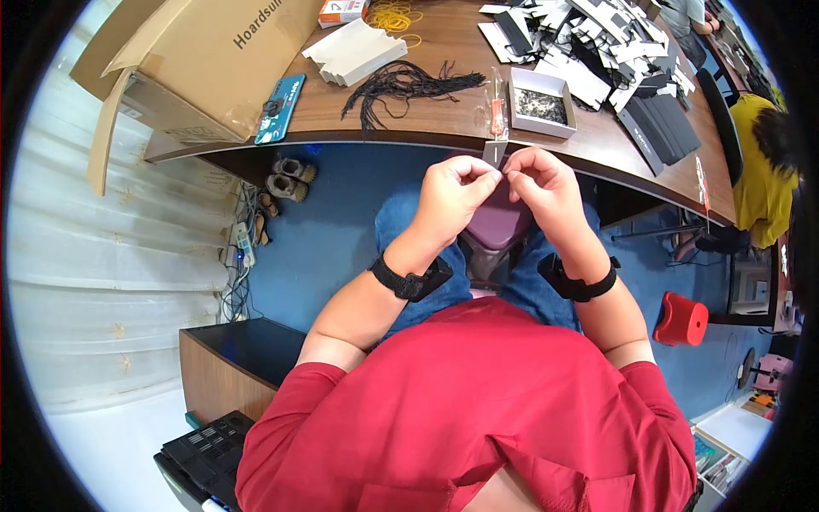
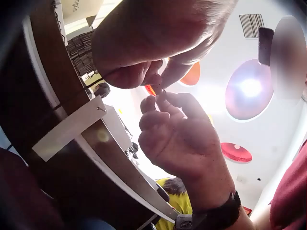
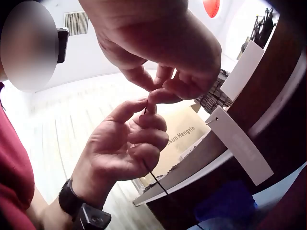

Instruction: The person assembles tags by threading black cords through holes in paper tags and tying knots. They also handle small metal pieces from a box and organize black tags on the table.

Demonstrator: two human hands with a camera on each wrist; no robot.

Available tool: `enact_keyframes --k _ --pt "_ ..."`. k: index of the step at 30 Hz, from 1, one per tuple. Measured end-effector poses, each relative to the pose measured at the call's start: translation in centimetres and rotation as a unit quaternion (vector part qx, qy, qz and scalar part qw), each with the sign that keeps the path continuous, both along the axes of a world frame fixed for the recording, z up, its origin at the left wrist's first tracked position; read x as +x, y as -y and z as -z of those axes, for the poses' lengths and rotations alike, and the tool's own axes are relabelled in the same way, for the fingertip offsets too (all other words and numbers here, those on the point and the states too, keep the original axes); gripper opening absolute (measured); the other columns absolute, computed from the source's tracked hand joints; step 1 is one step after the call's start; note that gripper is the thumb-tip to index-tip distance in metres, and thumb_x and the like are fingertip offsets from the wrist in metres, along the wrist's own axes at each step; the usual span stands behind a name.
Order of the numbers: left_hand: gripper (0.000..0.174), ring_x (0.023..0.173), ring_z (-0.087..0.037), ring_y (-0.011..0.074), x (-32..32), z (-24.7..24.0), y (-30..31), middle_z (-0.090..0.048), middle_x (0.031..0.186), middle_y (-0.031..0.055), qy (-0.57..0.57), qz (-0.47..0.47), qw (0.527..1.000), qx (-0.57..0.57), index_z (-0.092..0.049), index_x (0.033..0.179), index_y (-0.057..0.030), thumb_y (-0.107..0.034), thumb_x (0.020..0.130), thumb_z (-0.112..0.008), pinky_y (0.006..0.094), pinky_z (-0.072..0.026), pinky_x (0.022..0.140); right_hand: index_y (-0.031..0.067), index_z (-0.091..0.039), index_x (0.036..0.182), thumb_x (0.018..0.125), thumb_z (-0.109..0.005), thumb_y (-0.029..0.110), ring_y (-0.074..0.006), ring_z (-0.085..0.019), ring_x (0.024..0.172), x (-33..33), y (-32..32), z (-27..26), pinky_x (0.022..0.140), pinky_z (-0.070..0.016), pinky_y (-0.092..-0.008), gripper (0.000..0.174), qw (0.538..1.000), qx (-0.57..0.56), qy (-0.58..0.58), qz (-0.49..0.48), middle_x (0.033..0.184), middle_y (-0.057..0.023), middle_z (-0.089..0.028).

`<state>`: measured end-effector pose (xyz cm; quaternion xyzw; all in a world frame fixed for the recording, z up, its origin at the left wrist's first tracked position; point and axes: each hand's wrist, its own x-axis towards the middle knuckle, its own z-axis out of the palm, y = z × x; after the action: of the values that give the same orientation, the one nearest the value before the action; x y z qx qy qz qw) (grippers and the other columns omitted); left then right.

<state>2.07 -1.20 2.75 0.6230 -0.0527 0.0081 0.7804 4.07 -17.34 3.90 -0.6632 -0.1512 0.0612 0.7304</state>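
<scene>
Thin black cord [image 3: 157, 181], limp, light and slip-prone, pinched near its tip between the fingertips of your left hand [image 1: 452, 198] and right hand [image 1: 546, 189], just before the desk edge [image 1: 384, 138] where a white paper tag [image 1: 495, 154] hangs; hold close to the end.

Wooden table [image 1: 444, 119], curved front edge.
- Far left: open cardboard box [image 1: 213, 60], flaps out. A blue flat packet [image 1: 280, 108] lies against its near side.
- Centre: white folded cartons [image 1: 354, 51] and yellow rubber bands [image 1: 392, 15]. A bundle of black cords [image 1: 405, 83] is spread loose just in front of the cartons.
- Right of the bundle: small open white box [image 1: 541, 102], dark contents not resolvable.
- Behind the small box: heap of black and white card pieces [image 1: 589, 43]. A stack of black sheets [image 1: 661, 128] sits at the heap's right.

Under the table, on blue floor [image 1: 341, 222]: pair of shoes [image 1: 290, 175], with a power strip [image 1: 243, 243] near them.

Right side: red stool [image 1: 681, 318], and a seated person in yellow [image 1: 759, 171].

Lower left: dark-topped cabinet [image 1: 239, 350] beside a pale curtain [image 1: 102, 282].
</scene>
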Motion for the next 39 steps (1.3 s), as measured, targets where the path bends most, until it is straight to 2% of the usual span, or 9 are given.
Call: enact_keyframes --k 12,17,20,24,28,31,32,36,39 --pt "0.011 0.071 -0.056 0.005 -0.2 0.1 -0.1 -0.065 0.082 0.0025 -0.034 0.011 0.999 0.004 -0.066 0.094 0.0021 -0.004 0.085 -0.066 0.0187 -0.0455 0.065 0.0016 -0.058 0.087 0.083 -0.059 0.003 -0.0042 -0.054 0.061 -0.1 -0.1 -0.1 0.055 -0.0442 -0.0184 0.004 0.999 -0.035 -0.005 0.028 0.075 0.0012 -0.058" --pt "0.01 0.06 -0.048 0.0022 -0.3 0.0 -0.1 -0.061 0.075 -0.0005 -0.034 0.016 0.999 -0.022 -0.064 0.092 -0.0002 -0.009 0.087 -0.064 0.0174 -0.0383 0.052 0.001 -0.059 0.091 0.083 -0.055 0.001 -0.0047 -0.054 0.061 0.0 0.2 0.3 0.057 -0.0443 -0.0185 0.009 0.999 -0.018 -0.032 0.005 0.081 -0.0015 -0.062" --pt "0.011 0.053 -0.042 0.0019 -0.2 -0.9 -0.6 -0.055 0.07 -0.0023 -0.075 0.04 0.993 -0.087 -0.061 0.091 -0.0018 -0.012 0.09 -0.061 0.0173 -0.0327 0.046 -0.0004 -0.057 0.108 0.085 -0.053 0.003 -0.0064 -0.056 0.062 0.1 0.6 -0.8 0.057 -0.0446 -0.0189 0.023 0.993 0.018 -0.103 -0.054 0.093 -0.0062 -0.065" --pt "0.012 0.051 -0.04 0.0032 0.0 -1.3 -0.7 -0.05 0.067 -0.0022 -0.095 0.068 0.98 -0.162 -0.059 0.093 -0.0023 -0.014 0.091 -0.059 0.0179 -0.0318 0.045 -0.002 -0.045 0.128 0.088 -0.054 0.005 -0.0097 -0.059 0.065 -0.8 0.4 -2.3 0.057 -0.046 -0.0202 0.041 0.947 -0.06 -0.168 -0.268 0.103 -0.0098 -0.065" --pt "0.012 0.052 -0.041 0.0044 0.4 -1.5 -1.5 -0.05 0.068 -0.0011 -0.101 0.061 0.976 -0.185 -0.058 0.095 -0.002 -0.014 0.092 -0.057 0.0185 -0.0326 0.045 0.0038 -0.057 0.112 0.087 -0.062 0.006 -0.0068 -0.054 0.063 0.0 0.7 1.3 0.055 -0.0442 -0.0208 0.026 0.899 -0.165 -0.164 -0.371 0.091 -0.0039 -0.064" --pt "0.011 0.053 -0.04 0.0053 0.9 -1.4 -2.5 -0.049 0.07 -0.0008 -0.126 0.067 0.954 -0.264 -0.057 0.097 -0.0023 -0.013 0.093 -0.054 0.0187 -0.0326 0.045 0.0036 -0.057 0.113 0.086 -0.063 0.006 -0.007 -0.054 0.068 -0.9 0.0 1.6 0.058 -0.0447 -0.0215 0.028 0.949 -0.06 -0.159 -0.266 0.083 -0.002 -0.061" --pt "0.011 0.055 -0.04 0.0059 1.0 -1.3 -2.6 -0.048 0.071 -0.0006 -0.128 0.08 0.946 -0.286 -0.056 0.097 -0.0028 -0.013 0.094 -0.053 0.019 -0.0324 0.045 0.0027 -0.056 0.114 0.085 -0.064 0.006 -0.0075 -0.054 0.071 -1.4 -0.9 1.5 0.06 -0.0451 -0.0225 0.03 0.975 -0.043 -0.084 -0.203 0.078 -0.0007 -0.058" --pt "0.011 0.054 -0.039 0.0052 1.1 -1.9 -2.3 -0.048 0.071 -0.0008 -0.125 0.08 0.942 -0.3 -0.057 0.097 -0.0032 -0.013 0.094 -0.053 0.0186 -0.0317 0.045 0.0002 -0.061 0.098 0.087 -0.061 0.008 -0.0078 -0.054 0.065 -0.5 -1.8 1.3 0.06 -0.0452 -0.0238 0.014 0.933 -0.146 -0.056 -0.325 0.075 -0.0008 -0.061" --pt "0.011 0.053 -0.038 0.0046 1.1 -2.1 -3.3 -0.048 0.07 -0.0014 -0.109 0.062 0.955 -0.269 -0.057 0.096 -0.0031 -0.013 0.094 -0.053 0.0182 -0.0312 0.044 0.0012 -0.063 0.088 0.091 -0.056 0.013 -0.007 -0.053 0.062 -0.6 -1.4 0.2 0.059 -0.0448 -0.0236 0.014 0.926 -0.142 -0.127 -0.327 0.075 -0.0009 -0.063"
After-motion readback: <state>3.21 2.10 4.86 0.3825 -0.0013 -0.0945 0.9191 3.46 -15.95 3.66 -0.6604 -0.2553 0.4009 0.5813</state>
